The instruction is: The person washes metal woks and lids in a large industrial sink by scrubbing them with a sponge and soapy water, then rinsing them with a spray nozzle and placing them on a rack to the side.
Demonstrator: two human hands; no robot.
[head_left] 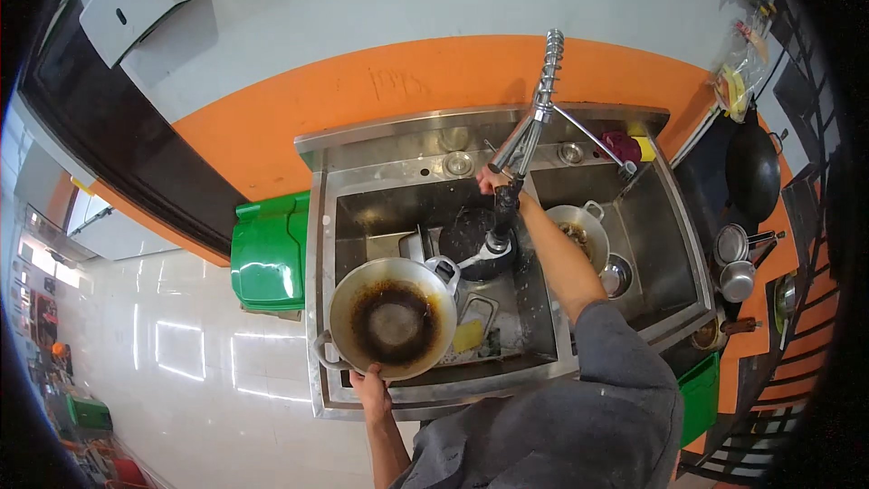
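Left grip: left hand (369, 392) pinches the near rim of the wide two-handled pan (395, 319), thumb inside. Probably held there to steer the pan by its edge.
Pan position: at the left front of the sink (319, 217), overlapping the rim; mouth up toward the wearer. Any support beneath is hidden.
Pan contents: brown-black scorch ring round a paler centre; no food seen.
Right grip: right hand (491, 183) stretched across to the tap (549, 72), behind its sprayer (504, 208). Fingers partly hidden; unclear whether they grasp anything. The reach suggests working the tap.
Left basin: black pan (460, 228) beneath the sprayer, likely set there to catch water; metal container (414, 245) beside it; yellow sponge (468, 336) nearer the wearer.
Right basin: pale pot (595, 237) with dark residue, partly behind the forearm; small steel bowl (617, 275) beside it, contents unreadable.
Back ledge: maroon cloth (619, 146) at the right end, presumably parked clear of the basins.
Floor, left: green bin (269, 258), contents hidden.
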